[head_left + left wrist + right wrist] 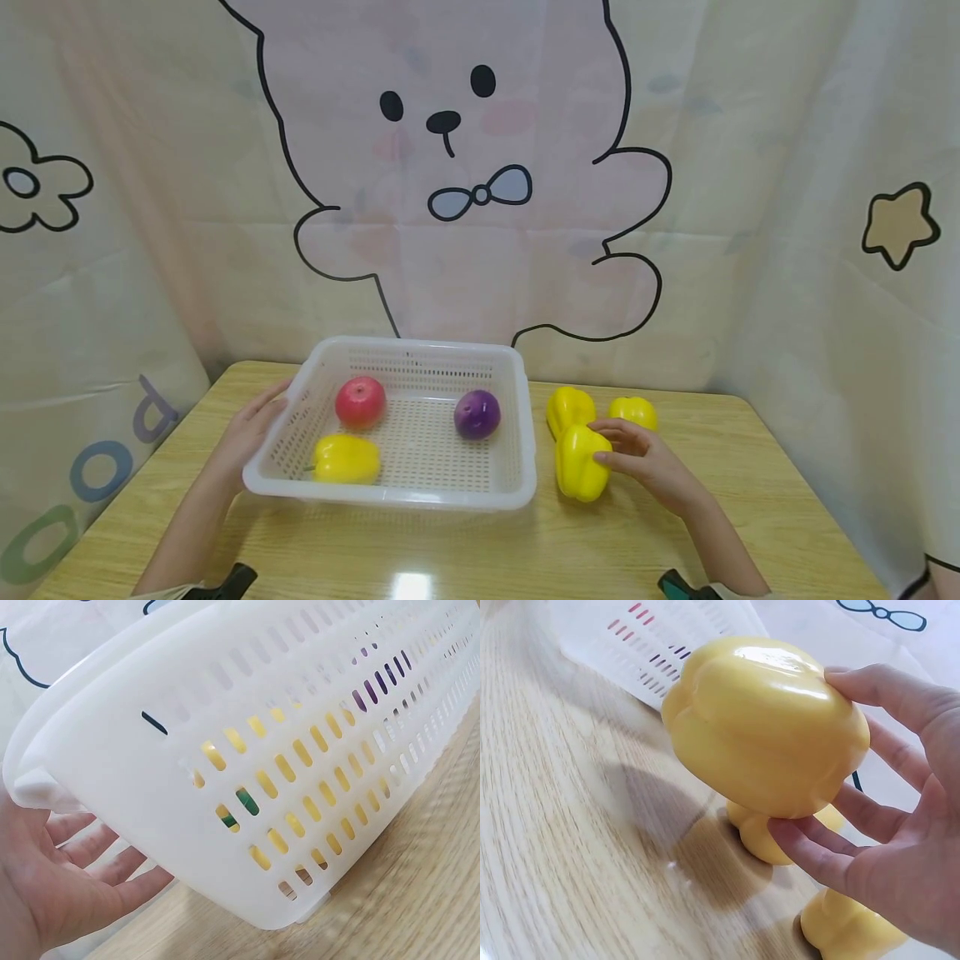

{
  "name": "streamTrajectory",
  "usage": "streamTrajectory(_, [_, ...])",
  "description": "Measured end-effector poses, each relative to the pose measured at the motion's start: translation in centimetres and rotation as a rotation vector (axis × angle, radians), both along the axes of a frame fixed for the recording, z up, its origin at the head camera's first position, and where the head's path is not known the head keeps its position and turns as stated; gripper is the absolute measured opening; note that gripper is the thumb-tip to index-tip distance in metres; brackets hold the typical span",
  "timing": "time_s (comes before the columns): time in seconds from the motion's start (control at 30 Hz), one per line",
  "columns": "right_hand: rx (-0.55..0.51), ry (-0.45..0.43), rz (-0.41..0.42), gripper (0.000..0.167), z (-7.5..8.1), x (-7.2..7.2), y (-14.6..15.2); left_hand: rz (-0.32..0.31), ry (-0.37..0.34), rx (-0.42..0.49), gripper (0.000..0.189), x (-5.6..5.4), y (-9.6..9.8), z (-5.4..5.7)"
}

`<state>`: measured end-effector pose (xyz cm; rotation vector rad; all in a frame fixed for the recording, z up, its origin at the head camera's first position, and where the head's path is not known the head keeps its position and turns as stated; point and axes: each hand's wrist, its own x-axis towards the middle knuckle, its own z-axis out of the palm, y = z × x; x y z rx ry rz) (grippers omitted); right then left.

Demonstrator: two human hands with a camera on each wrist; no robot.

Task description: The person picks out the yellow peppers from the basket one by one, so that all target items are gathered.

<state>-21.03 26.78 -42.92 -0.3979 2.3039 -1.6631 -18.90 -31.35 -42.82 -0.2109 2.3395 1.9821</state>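
My right hand (651, 465) pinches a yellow bell pepper (582, 463) between thumb and fingers. In the right wrist view that pepper (769, 727) is raised over the table, its shadow below. Behind it are two more yellow bell peppers, one at the left (570, 407) and one at the right (633, 410). My left hand (251, 432) lies at the left side of a white plastic basket (390, 497), its fingers fairly straight beneath the rim in the left wrist view. Inside the basket are a red apple-like fruit (361, 402), a round purple item (477, 415) and a yellow bell pepper (347, 459).
Everything stands on a wood-grain table (337, 550). A printed cloth curtain (465, 275) with a bear figure hangs along the table's back edge, and cloth also hangs at both sides.
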Motion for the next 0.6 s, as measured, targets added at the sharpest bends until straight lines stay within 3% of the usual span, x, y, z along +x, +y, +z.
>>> streamTrajectory(0.6, [0.008,-0.011,0.068,0.049,-1.2,-0.4,0.1,0.000,-0.027,0.011,0.068,-0.1,-0.1,0.0])
